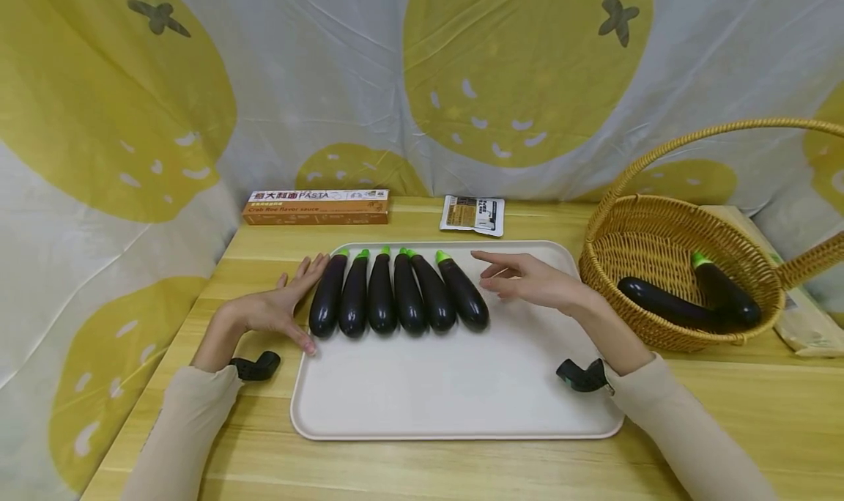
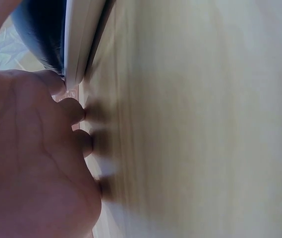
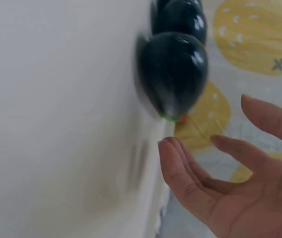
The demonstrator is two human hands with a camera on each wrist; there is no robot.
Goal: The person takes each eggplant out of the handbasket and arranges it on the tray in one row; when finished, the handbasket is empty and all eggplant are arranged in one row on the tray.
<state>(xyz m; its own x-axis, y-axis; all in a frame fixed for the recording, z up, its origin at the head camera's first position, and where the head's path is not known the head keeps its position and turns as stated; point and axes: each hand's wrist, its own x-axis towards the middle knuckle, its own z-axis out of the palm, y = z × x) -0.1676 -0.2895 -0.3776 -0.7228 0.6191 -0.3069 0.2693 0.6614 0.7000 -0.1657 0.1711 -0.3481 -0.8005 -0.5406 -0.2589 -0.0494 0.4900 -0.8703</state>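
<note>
Several dark purple eggplants with green stem ends lie side by side on a white tray [image 1: 428, 391], stems toward the back. Spread beside the leftmost eggplant [image 1: 327, 299] is my left hand [image 1: 273, 307], at the tray's left edge. In the left wrist view its fingertips are near the wooden tabletop, next to the tray rim [image 2: 81, 39]; whether it touches the eggplant I cannot tell. My right hand [image 1: 534, 277] hovers over the tray, right of the rightmost eggplant [image 1: 464, 292]. The right wrist view shows a gap between its loosely bent fingers [image 3: 178, 171] and that eggplant [image 3: 173, 72].
On the right stands a wicker basket [image 1: 603, 288] with a tall handle, two eggplants [image 1: 666, 303] inside. A pasta box [image 1: 316, 209] and a small sachet [image 1: 472, 215] sit behind the tray. A pale package [image 1: 807, 321] lies beside the basket. Patterned cloth hangs at the back.
</note>
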